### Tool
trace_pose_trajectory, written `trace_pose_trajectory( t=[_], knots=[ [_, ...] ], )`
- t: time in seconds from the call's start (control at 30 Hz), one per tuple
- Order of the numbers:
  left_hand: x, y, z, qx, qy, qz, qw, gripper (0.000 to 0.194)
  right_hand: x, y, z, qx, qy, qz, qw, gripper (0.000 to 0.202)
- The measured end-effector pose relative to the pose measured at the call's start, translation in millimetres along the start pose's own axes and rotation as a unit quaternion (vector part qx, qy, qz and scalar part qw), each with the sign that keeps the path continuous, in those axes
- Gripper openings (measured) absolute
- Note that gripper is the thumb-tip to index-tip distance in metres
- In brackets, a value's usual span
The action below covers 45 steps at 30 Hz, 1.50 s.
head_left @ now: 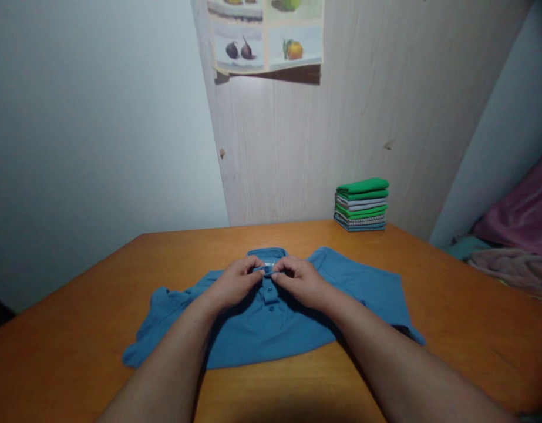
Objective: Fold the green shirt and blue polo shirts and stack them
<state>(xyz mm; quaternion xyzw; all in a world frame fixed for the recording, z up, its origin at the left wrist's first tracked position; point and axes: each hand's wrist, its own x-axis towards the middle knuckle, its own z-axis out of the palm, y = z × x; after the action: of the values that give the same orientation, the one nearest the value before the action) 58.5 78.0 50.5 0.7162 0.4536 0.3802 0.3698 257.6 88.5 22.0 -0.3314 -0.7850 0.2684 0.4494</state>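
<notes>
A blue collared shirt [257, 338] with a short button placket lies spread on the wooden table, its collar toward the far side. My left hand [239, 281] pinches the left side of the collar opening between thumb and fingers. Opposite it, my right hand [300, 281] pinches the right side, the two sets of fingertips almost meeting above the placket. Below them a button shows on the placket [270, 292]. Both sleeves stretch out to the sides, the left one rumpled. Part of the collar is hidden behind my fingers.
Near the far right edge of the wooden table [174, 258] stands a neat stack of folded clothes [362, 205], green, grey and blue. A fruit poster [266, 41] hangs on the wall ahead. Pink and grey fabrics [517, 217] are heaped beyond the right edge.
</notes>
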Motion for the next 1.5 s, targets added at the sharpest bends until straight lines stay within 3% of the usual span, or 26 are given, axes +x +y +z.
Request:
trace_pose_trajectory(
  t=[0.13, 0.43, 0.67, 0.73, 0.87, 0.97, 1.07, 1.2, 1.37, 1.5],
  knots=[
    [-1.1, 5.2, 0.6, -0.002, 0.001, 0.006, 1.0, 0.008, -0.5, -3.5, -2.2, -0.013, -0.017, -0.007, 1.0, 0.008],
    [-5.0, 7.9, 3.2, 0.018, -0.033, 0.01, 0.999, 0.003, -0.9, -2.8, 4.1, 0.074, 0.041, 0.076, 0.994, 0.009],
    [-6.9, 8.3, 5.9, 0.013, -0.038, 0.0, 0.999, 0.005, 1.1, -3.9, 0.4, 0.128, 0.007, 0.144, 0.981, 0.01],
    [-6.4, 6.5, 7.7, 0.03, -0.008, 0.01, 0.999, 0.01, 1.2, -4.8, -0.4, 0.137, 0.009, 0.155, 0.978, 0.009],
    [-5.0, 7.3, 9.0, 0.16, 0.116, 0.089, 0.976, 0.017, 2.2, -4.8, -0.7, 0.116, 0.035, 0.156, 0.98, 0.01],
    [-4.7, 11.5, 10.4, 0.202, 0.114, 0.086, 0.969, 0.012, 3.2, -3.1, -0.2, 0.078, 0.07, 0.153, 0.983, 0.012],
    [-5.3, 14.9, 16.2, 0.142, 0.063, 0.045, 0.987, 0.018, 3.4, -1.1, 0.4, 0.049, 0.091, 0.143, 0.984, 0.01],
    [-5.8, 15.3, 25.7, 0.015, 0.059, -0.025, 0.998, 0.02, 2.5, 2.2, 1.2, 0.021, 0.083, 0.119, 0.989, 0.009],
    [-4.8, 11.7, 27.6, -0.148, 0.022, -0.142, 0.979, 0.014, 0.8, 7.1, 1.6, 0.032, 0.052, 0.106, 0.993, 0.012],
    [-4.0, 9.9, 25.9, -0.164, 0.028, -0.15, 0.975, 0.011, -0.6, 5.5, -0.2, 0.061, 0.028, 0.1, 0.993, 0.013]
  ],
)
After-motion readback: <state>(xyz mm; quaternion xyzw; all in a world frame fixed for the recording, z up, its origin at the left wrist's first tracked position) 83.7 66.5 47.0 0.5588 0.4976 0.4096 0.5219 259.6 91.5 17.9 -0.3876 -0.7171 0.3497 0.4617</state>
